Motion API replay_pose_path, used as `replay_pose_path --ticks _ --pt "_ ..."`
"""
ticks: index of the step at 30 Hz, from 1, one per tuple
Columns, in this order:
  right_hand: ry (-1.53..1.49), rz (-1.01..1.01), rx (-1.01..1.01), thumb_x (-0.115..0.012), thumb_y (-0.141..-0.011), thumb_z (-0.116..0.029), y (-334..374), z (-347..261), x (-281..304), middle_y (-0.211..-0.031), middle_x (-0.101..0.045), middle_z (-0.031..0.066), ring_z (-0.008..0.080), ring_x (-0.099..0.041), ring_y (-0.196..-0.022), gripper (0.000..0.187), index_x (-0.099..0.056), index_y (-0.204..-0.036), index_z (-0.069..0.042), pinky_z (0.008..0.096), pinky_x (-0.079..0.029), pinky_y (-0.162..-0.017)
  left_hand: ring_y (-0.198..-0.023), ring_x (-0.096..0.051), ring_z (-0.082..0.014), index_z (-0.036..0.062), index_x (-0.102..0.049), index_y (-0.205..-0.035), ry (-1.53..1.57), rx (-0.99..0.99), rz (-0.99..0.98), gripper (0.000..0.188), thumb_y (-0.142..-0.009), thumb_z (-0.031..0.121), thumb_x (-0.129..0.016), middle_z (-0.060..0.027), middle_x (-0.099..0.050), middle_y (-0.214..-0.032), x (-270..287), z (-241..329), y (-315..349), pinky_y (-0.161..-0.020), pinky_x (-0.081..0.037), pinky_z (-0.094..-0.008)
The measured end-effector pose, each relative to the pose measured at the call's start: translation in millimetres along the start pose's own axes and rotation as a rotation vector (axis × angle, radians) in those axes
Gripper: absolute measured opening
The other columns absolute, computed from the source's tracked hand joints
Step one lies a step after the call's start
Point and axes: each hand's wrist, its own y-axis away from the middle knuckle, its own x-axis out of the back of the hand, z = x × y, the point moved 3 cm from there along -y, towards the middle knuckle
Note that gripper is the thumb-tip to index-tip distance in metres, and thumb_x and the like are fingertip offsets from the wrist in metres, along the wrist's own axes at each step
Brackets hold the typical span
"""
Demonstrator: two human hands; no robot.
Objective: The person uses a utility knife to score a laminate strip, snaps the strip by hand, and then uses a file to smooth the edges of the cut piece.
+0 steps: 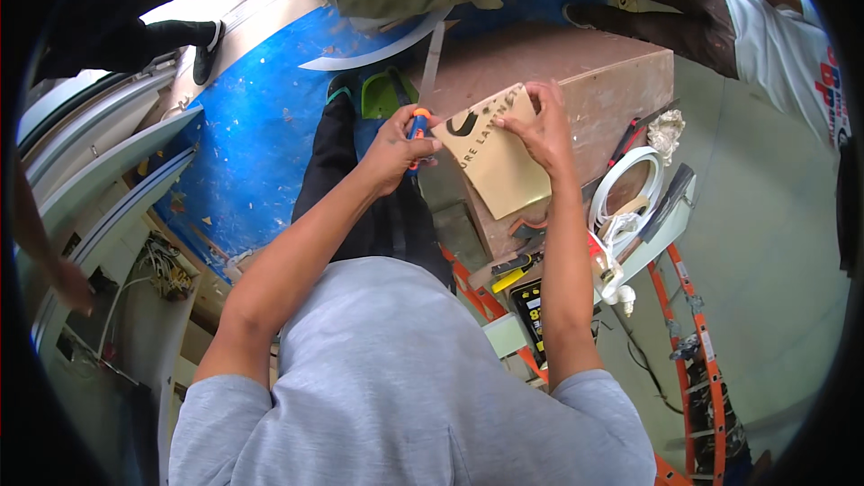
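Note:
My left hand (396, 146) grips a tool with an orange and blue handle (417, 123), its long thin metal blade (432, 63) pointing away from me. My right hand (538, 126) pinches the far edge of a pale gold flat plate (500, 164) with dark lettering and a dark curved mark. The tool's handle meets the plate's left edge. Both sit above a brown wooden box (594, 72). My black-trousered leg (360, 189) and green shoe (382, 94) show below my hands.
A blue sheet (252, 126) covers the floor at left. A roll of white strip (630, 184), a rag and hand tools lie on an orange ladder (702, 351) at right. Other people's legs stand at top left (171, 27) and top right (657, 0).

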Motion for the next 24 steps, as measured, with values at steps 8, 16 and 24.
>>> replay_pose_path --ticks 8,16,24 --pt "-0.668 -0.053 -0.215 -0.088 -0.076 -0.004 78 -49 48 -0.107 -0.064 0.0071 0.0167 -0.061 -0.101 0.048 -0.052 -0.107 -0.007 0.0327 -0.050 -0.091 -0.114 -0.065 -0.0197 0.0009 -0.042 -0.146 0.051 -0.045 -0.161 0.072 -0.083 -0.002 -0.076 -0.0125 -0.063 -0.130 -24 22 50 -0.094 -0.058 -0.0331" --pt "-0.908 -0.024 -0.121 -0.080 -0.074 0.018 135 -73 81 -0.110 -0.065 0.0114 0.0199 -0.066 -0.104 0.049 -0.049 -0.102 -0.007 0.0356 -0.061 -0.091 -0.123 -0.061 -0.0191 0.0036 -0.040 -0.149 -0.133 -0.078 -0.268 0.073 -0.085 -0.007 -0.072 -0.0118 -0.064 -0.130 -50 40 97 -0.112 -0.046 -0.0357" --pt "-0.910 0.053 -0.007 -0.080 -0.077 0.017 155 -68 99 -0.109 -0.067 0.0138 0.0242 -0.071 -0.106 0.048 -0.048 -0.104 -0.007 0.0389 -0.064 -0.087 -0.123 -0.060 -0.0173 0.0044 -0.041 -0.149 -0.293 -0.141 -0.294 0.072 -0.086 -0.004 -0.074 -0.0102 -0.064 -0.130 -73 50 114 -0.113 -0.044 -0.0343"
